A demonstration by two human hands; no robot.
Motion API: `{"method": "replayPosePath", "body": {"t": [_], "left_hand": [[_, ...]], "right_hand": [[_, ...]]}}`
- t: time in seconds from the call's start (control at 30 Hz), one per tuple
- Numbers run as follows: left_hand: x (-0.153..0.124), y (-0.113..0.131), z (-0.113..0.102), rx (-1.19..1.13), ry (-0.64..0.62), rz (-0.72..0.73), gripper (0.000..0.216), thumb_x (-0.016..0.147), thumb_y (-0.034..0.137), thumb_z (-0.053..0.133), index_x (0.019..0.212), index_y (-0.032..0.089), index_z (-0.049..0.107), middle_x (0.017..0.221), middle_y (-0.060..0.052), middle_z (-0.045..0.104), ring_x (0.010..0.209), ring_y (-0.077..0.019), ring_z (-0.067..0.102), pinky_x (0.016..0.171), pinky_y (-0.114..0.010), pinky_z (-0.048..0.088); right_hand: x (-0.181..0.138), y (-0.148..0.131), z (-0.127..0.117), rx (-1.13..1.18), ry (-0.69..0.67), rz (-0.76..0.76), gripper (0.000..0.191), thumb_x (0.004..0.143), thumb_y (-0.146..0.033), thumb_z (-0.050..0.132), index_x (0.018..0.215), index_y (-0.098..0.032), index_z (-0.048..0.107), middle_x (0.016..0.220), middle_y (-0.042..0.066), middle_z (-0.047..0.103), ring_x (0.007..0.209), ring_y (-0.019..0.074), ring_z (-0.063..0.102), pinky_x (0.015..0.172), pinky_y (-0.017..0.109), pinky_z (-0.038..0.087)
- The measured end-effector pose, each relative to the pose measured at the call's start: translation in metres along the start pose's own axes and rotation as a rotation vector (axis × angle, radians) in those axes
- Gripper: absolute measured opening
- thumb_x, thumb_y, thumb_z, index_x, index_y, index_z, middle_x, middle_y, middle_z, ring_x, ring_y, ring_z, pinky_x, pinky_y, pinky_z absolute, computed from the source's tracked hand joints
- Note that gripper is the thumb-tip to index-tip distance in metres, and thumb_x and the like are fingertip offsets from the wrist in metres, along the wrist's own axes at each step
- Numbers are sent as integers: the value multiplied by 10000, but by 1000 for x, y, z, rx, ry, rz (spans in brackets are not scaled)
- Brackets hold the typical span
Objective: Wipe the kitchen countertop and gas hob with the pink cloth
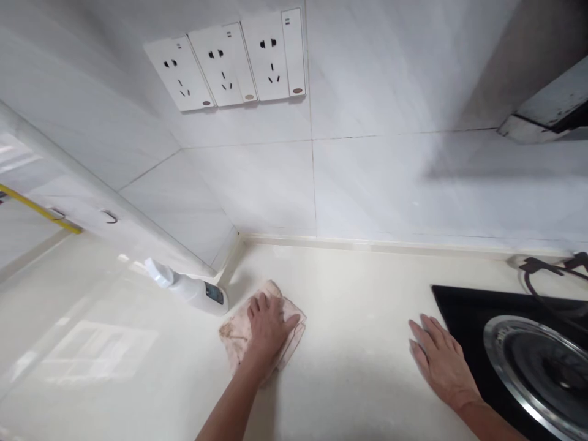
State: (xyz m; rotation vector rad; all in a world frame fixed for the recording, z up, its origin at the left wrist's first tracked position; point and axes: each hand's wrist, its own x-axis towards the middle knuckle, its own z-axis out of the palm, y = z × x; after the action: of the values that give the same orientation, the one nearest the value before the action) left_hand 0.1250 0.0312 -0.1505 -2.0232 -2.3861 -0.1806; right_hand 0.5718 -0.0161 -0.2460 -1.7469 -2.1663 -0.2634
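Observation:
My left hand (266,327) lies flat, fingers spread, on a folded pinkish cloth (234,334) that rests on the cream countertop (358,306) near the wall corner. My right hand (438,361) lies flat on the bare countertop with its fingers stretched out, just left of the black gas hob (463,306). It holds nothing. A white spray bottle (193,291) lies on its side just left of the cloth, against the wall.
The hob's steel burner ring (537,367) and a dark pan support (551,269) sit at the right. White tiled wall (367,184) runs behind, with three white sockets (225,61) above. A range hood edge (546,116) shows top right.

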Motion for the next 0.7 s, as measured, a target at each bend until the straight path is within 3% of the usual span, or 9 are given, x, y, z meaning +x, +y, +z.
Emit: {"method": "replayPosePath", "body": {"t": [0.1,0.2,0.3,0.4,0.5,0.6,0.7], "left_hand": [[10,22,2,-24,4,21,568,842,572,680,1227,156,648,1378,-223,561,1348,-429,434,1121,-577,344],[3,49,7,-66,-7,89,564,857,587,662,1251,184,646,1400,-204,573,1359,-407,451,1134,-564,348],[-27,78,15,-127,-30,168,636,838,659,659,1305,228,642,1503,-190,534,1408,-415,446,1168,-582,339],[-75,96,31,-249,-67,267,756,813,753,623,1404,282,591,1587,-187,478,1485,-445,389,1192,-643,322],[-131,93,53,-275,-26,438,815,810,794,581,1489,349,508,1650,-154,423,1535,-443,330,1198,-670,311],[-177,72,71,-159,200,578,853,786,779,625,1526,388,463,1665,-99,419,1594,-387,225,1280,-618,146],[-200,39,73,-68,374,570,837,755,745,699,1505,442,485,1626,-64,483,1619,-348,155,1303,-578,2]], "right_hand": [[0,0,1,-5,4,1,496,1037,-459,373,1408,-207,582,1557,158,511,1468,338,438,1114,521,423],[-1,1,3,-12,7,3,500,1040,-465,365,1413,-208,577,1557,156,512,1468,336,439,1112,519,424],[-1,2,5,-13,16,-1,504,1042,-471,361,1415,-206,574,1558,155,511,1469,334,438,1110,515,427],[-2,3,7,-11,17,-5,507,1046,-473,358,1422,-205,568,1561,155,509,1476,329,429,1118,512,421],[-3,5,8,-6,18,-11,515,1045,-485,360,1424,-204,567,1564,157,505,1474,333,431,1114,514,425],[-3,6,8,-8,22,-19,523,1044,-494,359,1422,-201,570,1566,160,501,1468,340,438,1108,522,429],[-3,6,7,-8,18,-15,520,1046,-491,351,1416,-201,573,1566,160,502,1465,341,441,1101,526,436]]}}
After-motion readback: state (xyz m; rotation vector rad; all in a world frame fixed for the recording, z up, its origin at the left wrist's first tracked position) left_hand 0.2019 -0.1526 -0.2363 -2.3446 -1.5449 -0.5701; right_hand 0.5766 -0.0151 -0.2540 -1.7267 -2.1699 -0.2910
